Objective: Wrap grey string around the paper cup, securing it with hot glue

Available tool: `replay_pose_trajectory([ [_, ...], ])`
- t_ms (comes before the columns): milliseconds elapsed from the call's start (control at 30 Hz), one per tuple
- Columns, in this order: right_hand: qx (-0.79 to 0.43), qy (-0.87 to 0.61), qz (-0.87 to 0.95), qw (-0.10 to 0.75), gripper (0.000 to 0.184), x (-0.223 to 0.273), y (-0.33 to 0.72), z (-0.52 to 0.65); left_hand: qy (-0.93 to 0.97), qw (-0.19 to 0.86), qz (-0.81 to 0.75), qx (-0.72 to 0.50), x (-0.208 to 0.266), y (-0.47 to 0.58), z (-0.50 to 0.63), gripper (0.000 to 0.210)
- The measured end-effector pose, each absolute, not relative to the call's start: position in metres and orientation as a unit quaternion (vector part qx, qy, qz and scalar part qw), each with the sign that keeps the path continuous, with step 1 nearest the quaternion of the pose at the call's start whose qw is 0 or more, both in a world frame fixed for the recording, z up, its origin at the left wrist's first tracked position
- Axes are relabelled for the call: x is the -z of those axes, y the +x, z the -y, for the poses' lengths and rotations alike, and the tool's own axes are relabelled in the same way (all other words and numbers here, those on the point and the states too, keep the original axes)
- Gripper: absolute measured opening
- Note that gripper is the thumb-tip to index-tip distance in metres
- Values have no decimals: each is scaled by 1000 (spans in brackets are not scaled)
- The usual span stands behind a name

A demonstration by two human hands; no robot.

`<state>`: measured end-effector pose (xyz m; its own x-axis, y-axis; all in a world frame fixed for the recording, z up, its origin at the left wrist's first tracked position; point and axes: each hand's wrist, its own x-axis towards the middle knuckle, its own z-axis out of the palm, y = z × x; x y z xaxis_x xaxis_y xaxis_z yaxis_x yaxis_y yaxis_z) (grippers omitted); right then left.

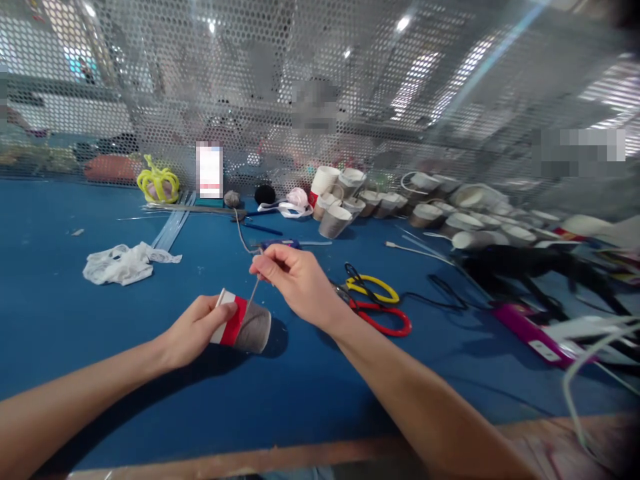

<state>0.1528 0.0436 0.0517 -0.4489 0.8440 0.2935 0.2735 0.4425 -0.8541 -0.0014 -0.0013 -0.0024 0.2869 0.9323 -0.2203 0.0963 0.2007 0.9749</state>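
In my left hand (195, 327) is a paper cup (234, 333), tilted on its side just over the table. Its wider end shows white with a red band, and grey yarn covers the narrower end on the right. My right hand (293, 277) pinches a strand of grey yarn (254, 293) above the cup. The strand runs taut from the cup's wrapped part up to my fingertips. Beyond them it trails back to a small grey yarn ball (232, 198).
Scissors with red and yellow handles (380, 303) lie right of my right hand. White lace (123, 263) is at the left. Yarn-wrapped cups (336, 219) cluster at the back, with several more rightward. A purple power strip (533, 335) and cables occupy the right. A mesh panel (270, 87) closes the back.
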Motion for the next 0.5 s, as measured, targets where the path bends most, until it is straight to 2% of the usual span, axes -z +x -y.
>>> replay_pose_trajectory([
  [500,-356,-410,774,325,25,-31,151,-55,596,567,-448,-351,2,-4,10,28],
])
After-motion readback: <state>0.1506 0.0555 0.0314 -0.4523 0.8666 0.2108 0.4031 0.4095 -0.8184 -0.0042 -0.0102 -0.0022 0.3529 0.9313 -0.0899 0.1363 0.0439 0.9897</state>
